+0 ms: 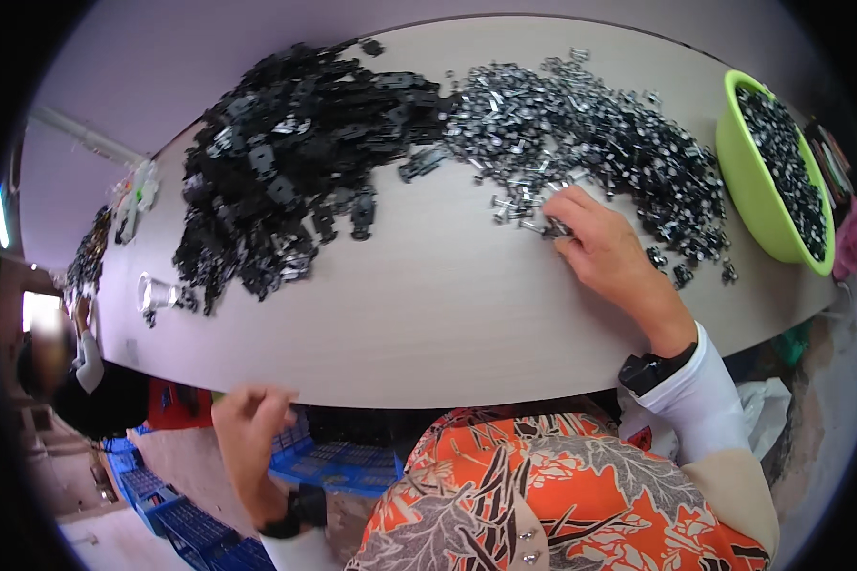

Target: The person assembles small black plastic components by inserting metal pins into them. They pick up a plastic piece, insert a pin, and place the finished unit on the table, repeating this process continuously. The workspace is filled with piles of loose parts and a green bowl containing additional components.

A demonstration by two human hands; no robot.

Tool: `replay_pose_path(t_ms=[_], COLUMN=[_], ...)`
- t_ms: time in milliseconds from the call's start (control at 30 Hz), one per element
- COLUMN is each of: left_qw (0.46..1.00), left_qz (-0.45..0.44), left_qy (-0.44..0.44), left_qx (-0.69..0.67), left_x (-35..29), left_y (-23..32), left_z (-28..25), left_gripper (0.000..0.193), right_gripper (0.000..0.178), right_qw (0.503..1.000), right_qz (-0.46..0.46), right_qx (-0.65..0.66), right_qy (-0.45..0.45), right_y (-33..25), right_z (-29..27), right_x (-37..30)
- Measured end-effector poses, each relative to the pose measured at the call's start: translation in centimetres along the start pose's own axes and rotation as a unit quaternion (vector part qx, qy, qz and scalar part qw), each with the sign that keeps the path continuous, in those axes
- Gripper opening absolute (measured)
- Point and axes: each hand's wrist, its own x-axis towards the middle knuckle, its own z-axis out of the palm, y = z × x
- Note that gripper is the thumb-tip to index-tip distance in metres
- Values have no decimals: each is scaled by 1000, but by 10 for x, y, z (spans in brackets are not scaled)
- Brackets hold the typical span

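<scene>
Curling its fingers at the near edge of a heap of small headed metal pins (519, 105), the right hand (605, 243) has its thumb and forefinger close together, with a few dark and silvery bits showing at the fingertips; whether these are gripped or only touched, I cannot tell. The heap spreads over the far middle and right of the desk (409, 314), bright silver toward the left, darker toward the right, with stray pins lying beside the hand.

The left hand (252, 423) is well apart from the pins, at the near edge of the desk, its fingers bent and slightly blurred; I cannot tell whether it holds anything.

Left of the pins, and meeting them at the far side, lies a larger pile of flat black plates (305, 133), some with holes. A clear cup (156, 292) lies on its side near that pile's lower left. At the right end of the desk, a tilted lime-green tub (755, 181) is full of small dark and silver parts.

Both wrists wear black bands, the right one (643, 371) below a white sleeve (705, 395). The person's clothing (581, 485) is orange with a leaf pattern. Blue plastic crates (195, 528) stand below the desk; at the far left sits another person (109, 400) in black.
</scene>
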Motion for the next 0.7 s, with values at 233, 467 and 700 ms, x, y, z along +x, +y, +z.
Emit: replay_pose_path(t_ms=[233, 467, 700], left_qw=[915, 915, 973], left_qz=[258, 269, 189], left_qy=[72, -2, -130], left_qx=[301, 299, 30], left_x=[127, 141, 105], left_y=[48, 58, 67], left_z=[93, 122, 136], left_gripper=[29, 21, 15], right_gripper=[38, 33, 25], right_qw=[997, 998, 997], right_qz=[7, 61, 42], right_qx=[27, -10, -18], right_qy=[70, -24, -68], right_y=[-14, -13, -19], right_z=[-13, -23, -29], right_x=[-1, -19, -22])
